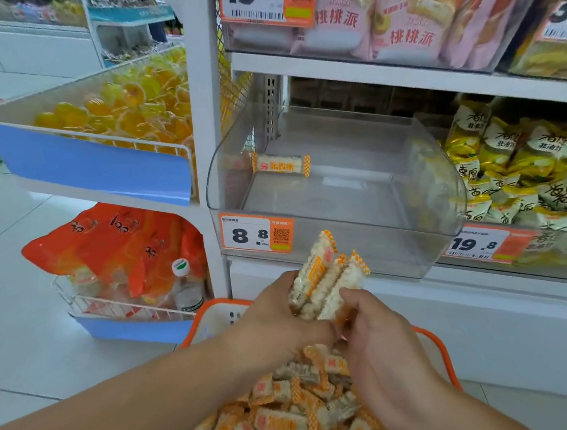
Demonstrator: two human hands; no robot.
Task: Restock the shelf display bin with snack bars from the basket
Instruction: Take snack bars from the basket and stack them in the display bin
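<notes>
A clear plastic display bin (440, 199) sits on the middle shelf, holding a single snack bar (281, 166) at its back left. Below it stands an orange-rimmed basket (438, 349) piled with several orange-and-white wrapped snack bars (288, 419). My left hand (274, 316) grips a bunch of snack bars (326, 276) upright, just above the basket and below the bin's front edge. My right hand (377, 341) touches the lower end of the same bunch, fingers closed around the wrappers.
An orange price tag (256, 233) marked 8.8 is fixed to the bin's front. Yellow-and-white snack packs (520, 171) fill the bin to the right. Pink packs (394, 13) sit on the shelf above. Left racks hold yellow jellies (126, 105) and orange bags (122, 244).
</notes>
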